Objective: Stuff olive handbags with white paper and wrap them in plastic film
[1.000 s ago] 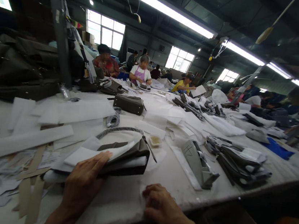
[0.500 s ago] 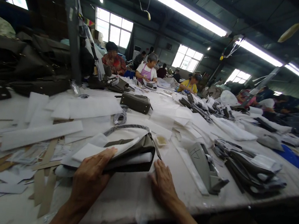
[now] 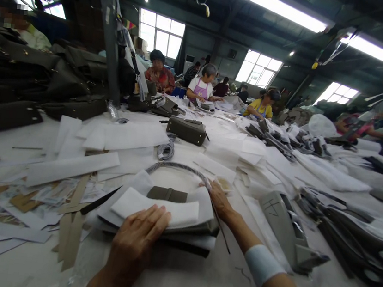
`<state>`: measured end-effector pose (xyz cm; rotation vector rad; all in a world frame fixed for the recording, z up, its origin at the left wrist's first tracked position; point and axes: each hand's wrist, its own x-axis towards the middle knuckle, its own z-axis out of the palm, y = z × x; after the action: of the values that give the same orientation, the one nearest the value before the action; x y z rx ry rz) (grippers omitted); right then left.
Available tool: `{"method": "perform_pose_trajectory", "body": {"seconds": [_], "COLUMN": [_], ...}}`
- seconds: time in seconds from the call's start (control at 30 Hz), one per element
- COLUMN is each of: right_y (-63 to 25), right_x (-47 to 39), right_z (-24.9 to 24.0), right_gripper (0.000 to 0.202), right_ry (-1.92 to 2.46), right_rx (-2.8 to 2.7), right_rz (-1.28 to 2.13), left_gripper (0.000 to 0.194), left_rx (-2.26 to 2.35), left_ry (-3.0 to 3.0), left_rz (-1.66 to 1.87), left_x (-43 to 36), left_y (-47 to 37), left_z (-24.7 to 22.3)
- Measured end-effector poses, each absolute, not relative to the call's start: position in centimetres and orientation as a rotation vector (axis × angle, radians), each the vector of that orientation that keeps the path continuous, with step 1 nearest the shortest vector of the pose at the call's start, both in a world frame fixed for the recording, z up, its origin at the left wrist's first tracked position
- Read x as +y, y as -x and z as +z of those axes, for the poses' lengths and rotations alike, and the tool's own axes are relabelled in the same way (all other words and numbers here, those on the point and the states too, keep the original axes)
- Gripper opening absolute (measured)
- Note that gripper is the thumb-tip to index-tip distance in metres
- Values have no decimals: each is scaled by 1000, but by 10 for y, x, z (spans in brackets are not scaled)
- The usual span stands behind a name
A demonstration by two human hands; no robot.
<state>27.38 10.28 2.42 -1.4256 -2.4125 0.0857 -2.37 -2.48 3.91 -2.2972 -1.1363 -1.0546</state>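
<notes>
While resting a straight-fingered left grip (image 3: pixel 140 235) on a white rectangular foam-like sheet (image 3: pixel 160 201), touching a grey-wrapped curved handle (image 3: pixel 178 165) beyond it with the right grip (image 3: pixel 220 200); cannot tell whether clasped in either.

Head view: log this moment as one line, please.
left hand: on white sheet | right hand: at wrapped handle | bag: on table

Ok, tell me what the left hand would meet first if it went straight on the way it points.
Past the white padding it touches, the left hand would probably first meet the dark panel just beyond the padding's far edge, though how high that sits is hard to judge.
</notes>
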Motion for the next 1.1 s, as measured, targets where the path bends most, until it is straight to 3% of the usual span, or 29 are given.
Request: {"method": "perform_pose_trajectory", "body": {"seconds": [0.17, 0.3, 0.5, 0.57, 0.7, 0.77, 0.83, 1.1], "right_y": [-311, -309, -237, -207, -167, -159, -162, -234], "right_x": [65, 7, -83, -90, -72, -61, -56, -90], "right_z": [26, 55, 57, 41, 17, 15, 16, 30], "right_gripper": [27, 10, 2, 10, 24, 12, 5, 18], "right_ry": [1450, 1332, 762, 648, 1123, 1278, 1242, 802], "right_rx": [-2150, -1824, -2252, -2373, -2382, -2400, -2452, -2412], "right_rz": [70, -27, 271, 303, 311, 318, 322, 411], "left_gripper": [45, 43, 41, 42, 41, 41, 41, 45], "left_rx": [-1125, -1098, -1118, -1121, -1093, -1072, -1063, -1017], "left_ry": [2313, 2347, 2413, 2428, 2436, 2431, 2413, 2362], "left_rz": [-1069, -1027, -936, -910, -876, -877, -880, -903], "left_x": [-29, -22, -7, -5, -3, -3, -4, -22], "left_y": [15, 20, 26, 26, 28, 28, 29, 22], "left_z": [27, 39, 55, 55, 53, 53, 53, 35]}}
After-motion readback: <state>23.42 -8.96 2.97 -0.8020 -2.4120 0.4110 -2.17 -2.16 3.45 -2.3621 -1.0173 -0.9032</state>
